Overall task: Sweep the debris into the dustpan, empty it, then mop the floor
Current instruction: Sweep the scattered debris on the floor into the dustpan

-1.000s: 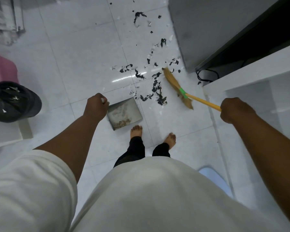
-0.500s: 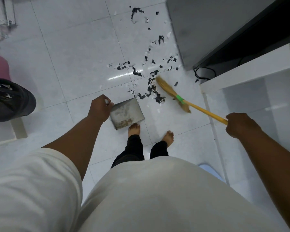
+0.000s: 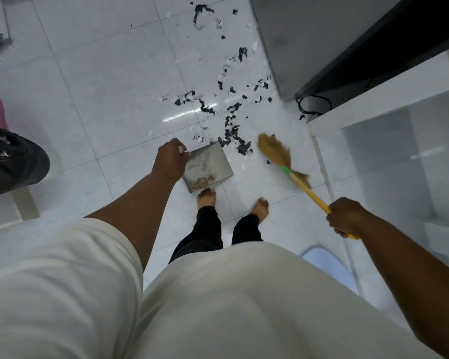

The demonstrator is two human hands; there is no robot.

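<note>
Since the debris (image 3: 240,147) is the item in hand, I list it first: torn black and white scraps on the white tiled floor (image 3: 94,81); nearest clump now touching the far right corner of the dustpan (image 3: 208,165), none of it visibly inside yet; a looser trail runs away towards the grey cabinet (image 3: 309,35); dustpan, flat grey tray, lying on the tile just ahead of the bare left foot (image 3: 206,196), a little brown dust along its near edge; left hand (image 3: 169,161), fingers curled round the pan's handle, holding it down; broom (image 3: 276,152), straw head, green band, yellow stick; a second ago its bristles lay up among the scraps, now they have swung down to the right of the pan, blurred, near the clump but apart from it; right hand (image 3: 345,216), wrapped tight on the stick, drawn back towards the body; my reading: one stroke has gathered the heap to the pan's lip, so a sideways stroke into the tray comes next, and emptying and mopping are well off; surroundings: black lined bin (image 3: 16,161) at left; dark cable (image 3: 312,104) at the cabinet's foot.
</note>
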